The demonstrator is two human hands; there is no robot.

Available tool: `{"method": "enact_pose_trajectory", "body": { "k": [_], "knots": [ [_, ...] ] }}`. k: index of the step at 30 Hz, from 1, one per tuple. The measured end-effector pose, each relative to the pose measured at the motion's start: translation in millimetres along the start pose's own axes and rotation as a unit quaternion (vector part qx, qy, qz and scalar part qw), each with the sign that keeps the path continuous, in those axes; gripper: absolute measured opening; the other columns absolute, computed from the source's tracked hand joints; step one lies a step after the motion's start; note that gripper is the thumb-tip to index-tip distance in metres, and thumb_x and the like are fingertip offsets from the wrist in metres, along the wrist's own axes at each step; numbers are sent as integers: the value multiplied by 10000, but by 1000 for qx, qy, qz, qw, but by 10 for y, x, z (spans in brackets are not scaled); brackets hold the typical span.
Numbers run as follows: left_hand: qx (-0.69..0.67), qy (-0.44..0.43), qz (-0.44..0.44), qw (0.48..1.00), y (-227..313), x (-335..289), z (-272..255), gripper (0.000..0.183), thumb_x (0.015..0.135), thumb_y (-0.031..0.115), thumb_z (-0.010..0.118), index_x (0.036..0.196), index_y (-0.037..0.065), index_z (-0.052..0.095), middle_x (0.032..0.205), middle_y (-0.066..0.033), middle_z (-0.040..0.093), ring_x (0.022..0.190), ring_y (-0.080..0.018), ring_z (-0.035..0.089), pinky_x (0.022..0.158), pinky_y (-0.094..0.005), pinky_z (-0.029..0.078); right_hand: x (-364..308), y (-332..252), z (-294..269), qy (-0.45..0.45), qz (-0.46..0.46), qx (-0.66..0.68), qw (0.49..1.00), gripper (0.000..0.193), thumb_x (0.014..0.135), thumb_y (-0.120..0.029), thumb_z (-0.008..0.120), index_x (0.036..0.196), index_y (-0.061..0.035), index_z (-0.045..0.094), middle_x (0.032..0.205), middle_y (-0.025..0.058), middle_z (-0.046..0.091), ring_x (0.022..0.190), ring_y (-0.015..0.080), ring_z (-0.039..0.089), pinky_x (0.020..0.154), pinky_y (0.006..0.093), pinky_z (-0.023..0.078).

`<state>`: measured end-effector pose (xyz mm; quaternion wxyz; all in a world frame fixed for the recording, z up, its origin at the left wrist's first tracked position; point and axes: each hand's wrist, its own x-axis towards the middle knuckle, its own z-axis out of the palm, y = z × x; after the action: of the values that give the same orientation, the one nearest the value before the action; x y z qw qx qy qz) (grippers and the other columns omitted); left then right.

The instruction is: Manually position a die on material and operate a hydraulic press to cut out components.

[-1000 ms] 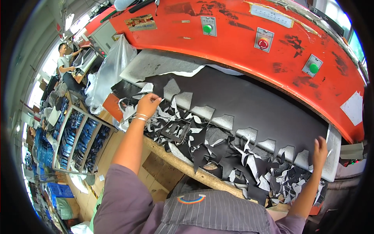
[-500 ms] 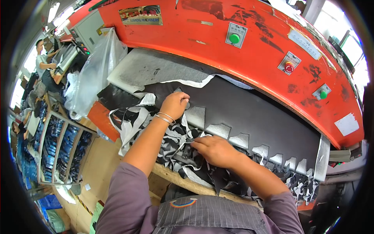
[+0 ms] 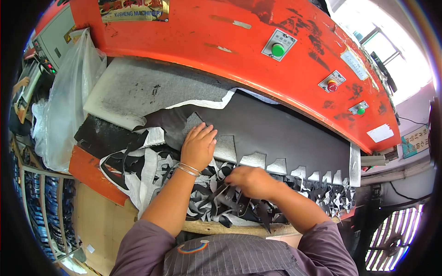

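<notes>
A large dark sheet (image 3: 285, 133) with a white underside lies on the grey pad, its near edge cut into a row of notches. My left hand (image 3: 199, 146) rests on the sheet's near left part, fingers stretched out and lying flat, beside a grey cut-out (image 3: 193, 120). To its right my right hand (image 3: 253, 182) is closed, just below the notched edge. Under its fingers hangs a dark grey, partly shiny piece (image 3: 229, 198), smeared by motion, whose kind I cannot make out. Black and white offcut strips (image 3: 159, 172) lie heaped around both wrists.
Beyond the sheet runs a red machine beam (image 3: 193, 41) with a green button (image 3: 277, 50) and a red button (image 3: 332, 85). The grey pad (image 3: 152, 85) shows at the left. A clear plastic bag (image 3: 69, 106) hangs there, above a rack (image 3: 46, 202) of blue items.
My left hand has gone from a pinch near the cut-out to lying flat on the sheet. My right hand now has a blurred grey piece beneath it. The view has shifted right.
</notes>
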<state>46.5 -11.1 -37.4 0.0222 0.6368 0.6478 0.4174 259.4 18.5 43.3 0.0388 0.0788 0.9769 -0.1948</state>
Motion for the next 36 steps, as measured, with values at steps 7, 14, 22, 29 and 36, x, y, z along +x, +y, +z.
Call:
{"method": "enact_pose_trajectory", "body": {
  "k": [7, 14, 22, 29, 36],
  "knots": [
    [-32, 47, -45, 997, 90, -3, 33, 522, 850, 91, 559, 1357, 38, 447, 1161, -172, 624, 1173, -313, 534, 1053, -439, 362, 90, 374, -243, 280, 383, 313, 823, 327, 861, 32, 475, 1181, 7, 537, 956, 144, 625, 809, 224, 650, 594, 333, 538],
    [-86, 44, -76, 992, 110, -26, 21, 649, 835, 52, 549, 1424, -18, 287, 1166, -173, 620, 1179, -306, 533, 1067, -441, 346, 786, 479, -86, 476, 420, 418, 649, 596, 851, 49, 413, 1421, -24, 255, 1315, 209, 425, 774, 262, 654, 470, 322, 574],
    [-114, 36, -97, 988, 141, -48, 45, 672, 826, 43, 541, 1428, -44, 257, 1221, -204, 581, 1207, -317, 510, 1074, -458, 332, 1104, 501, 200, 557, 430, 324, 633, 520, 874, 17, 477, 1376, 41, 344, 1125, 206, 528, 689, 202, 647, 497, 321, 582],
    [-89, 54, -104, 989, 103, -70, 63, 658, 825, 43, 537, 1415, -67, 269, 1270, -245, 537, 1232, -372, 481, 1076, -486, 315, 944, 393, -277, 447, 358, -106, 813, 391, 841, -108, 605, 1227, -82, 548, 1291, 181, 472, 1060, 376, 580, 853, 426, 499],
    [-150, 91, -104, 979, 152, 29, 70, 688, 805, -2, 542, 1418, -79, 240, 1246, -261, 530, 1201, -384, 476, 1049, -475, 330, 1346, 1030, -802, 6, -57, -251, 966, 313, 698, -29, 610, 990, -110, 688, 1048, 62, 643, 1024, 245, 601, 887, 368, 465]
  ]
}}
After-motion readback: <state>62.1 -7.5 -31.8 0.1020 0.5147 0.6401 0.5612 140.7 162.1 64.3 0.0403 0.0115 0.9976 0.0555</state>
